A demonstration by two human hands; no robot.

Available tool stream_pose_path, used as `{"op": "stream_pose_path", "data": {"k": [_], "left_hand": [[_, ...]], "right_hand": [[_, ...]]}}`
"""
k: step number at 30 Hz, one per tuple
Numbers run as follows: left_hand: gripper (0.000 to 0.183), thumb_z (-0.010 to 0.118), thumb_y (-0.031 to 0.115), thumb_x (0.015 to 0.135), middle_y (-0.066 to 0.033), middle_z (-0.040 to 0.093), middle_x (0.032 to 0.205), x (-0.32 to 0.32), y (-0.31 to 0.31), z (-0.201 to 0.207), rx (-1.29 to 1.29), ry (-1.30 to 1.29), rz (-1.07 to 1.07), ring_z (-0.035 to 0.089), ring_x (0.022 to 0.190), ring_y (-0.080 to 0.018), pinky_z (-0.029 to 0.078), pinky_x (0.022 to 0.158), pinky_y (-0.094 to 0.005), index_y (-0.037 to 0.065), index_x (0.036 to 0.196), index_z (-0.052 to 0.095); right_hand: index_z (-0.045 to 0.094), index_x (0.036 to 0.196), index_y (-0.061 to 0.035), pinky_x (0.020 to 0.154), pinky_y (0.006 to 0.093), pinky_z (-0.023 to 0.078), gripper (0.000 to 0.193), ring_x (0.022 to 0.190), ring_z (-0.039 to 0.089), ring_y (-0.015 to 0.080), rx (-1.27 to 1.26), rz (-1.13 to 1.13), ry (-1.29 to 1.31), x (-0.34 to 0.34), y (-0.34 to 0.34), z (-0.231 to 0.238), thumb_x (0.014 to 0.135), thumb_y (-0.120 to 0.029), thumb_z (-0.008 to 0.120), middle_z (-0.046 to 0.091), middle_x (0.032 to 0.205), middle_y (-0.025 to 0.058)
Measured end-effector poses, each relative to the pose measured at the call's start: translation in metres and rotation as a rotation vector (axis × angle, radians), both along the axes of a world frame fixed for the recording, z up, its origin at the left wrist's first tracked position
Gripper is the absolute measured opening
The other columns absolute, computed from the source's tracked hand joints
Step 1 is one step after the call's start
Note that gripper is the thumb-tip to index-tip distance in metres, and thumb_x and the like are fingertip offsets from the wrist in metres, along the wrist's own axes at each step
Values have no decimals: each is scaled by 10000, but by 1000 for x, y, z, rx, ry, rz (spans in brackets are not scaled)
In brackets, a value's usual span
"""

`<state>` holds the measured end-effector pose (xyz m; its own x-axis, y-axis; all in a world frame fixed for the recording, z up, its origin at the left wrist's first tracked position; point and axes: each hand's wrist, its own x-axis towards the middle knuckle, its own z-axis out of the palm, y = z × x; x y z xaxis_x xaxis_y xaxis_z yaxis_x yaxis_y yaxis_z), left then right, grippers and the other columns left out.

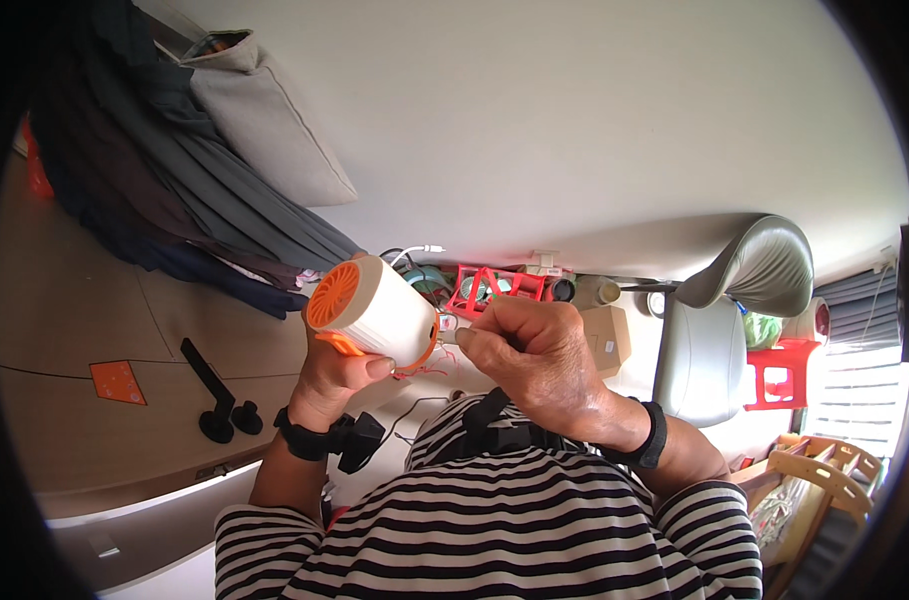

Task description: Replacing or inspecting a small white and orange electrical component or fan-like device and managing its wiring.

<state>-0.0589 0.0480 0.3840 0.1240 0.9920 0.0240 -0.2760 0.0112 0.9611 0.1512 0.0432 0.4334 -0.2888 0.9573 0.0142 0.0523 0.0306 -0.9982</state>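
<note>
One cream cylinder [386, 305]: lay grasped in the left hand [336, 378], long axis slanting toward the right hand [546, 352], just beside its far end, curled closed; anything pinched, I couldn't tell

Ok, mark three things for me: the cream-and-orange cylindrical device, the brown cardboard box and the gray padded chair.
Cream-and-orange cylindrical device [386, 310]: head view, on its cream side wall.
Brown cardboard box [603, 334]: head view, on its brown surface.
Gray padded chair [702, 350]: head view, on its seat.
</note>
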Motion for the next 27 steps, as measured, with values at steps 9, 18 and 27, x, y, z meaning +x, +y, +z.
{"op": "stream_pose_path", "data": {"k": [9, 18, 27], "left_hand": [[765, 756, 270, 467, -52, 420, 1056, 11, 7, -2, 195, -42, -97, 420, 985, -182, 395, 843, -317, 35, 1129, 453], [662, 699, 316, 447, -71, 495, 963, 5, 14, 14, 562, 356, -120, 453, 902, -234, 406, 772, -361, 15, 1014, 537], [650, 664, 282, 465, -70, 448, 1020, 6, 15, 4, 558, 386, -92, 428, 910, -230, 387, 811, -363, 27, 1042, 506]], "right_hand": [[564, 671, 21, 416, 212, 309, 169, 489, 376, 24, -33, -10, 10, -1, -7, 1, 804, -83, 568, 465, 521, -29], [573, 710, 26, 400, 200, 330, 169, 463, 415, 32, -174, 95, 66, 4, -10, -7, 824, -97, 553, 501, 541, -14], [571, 749, 40, 384, 193, 335, 193, 434, 427, 39, -166, 113, 112, 3, -7, -10, 857, -113, 525, 484, 522, -12]]}}
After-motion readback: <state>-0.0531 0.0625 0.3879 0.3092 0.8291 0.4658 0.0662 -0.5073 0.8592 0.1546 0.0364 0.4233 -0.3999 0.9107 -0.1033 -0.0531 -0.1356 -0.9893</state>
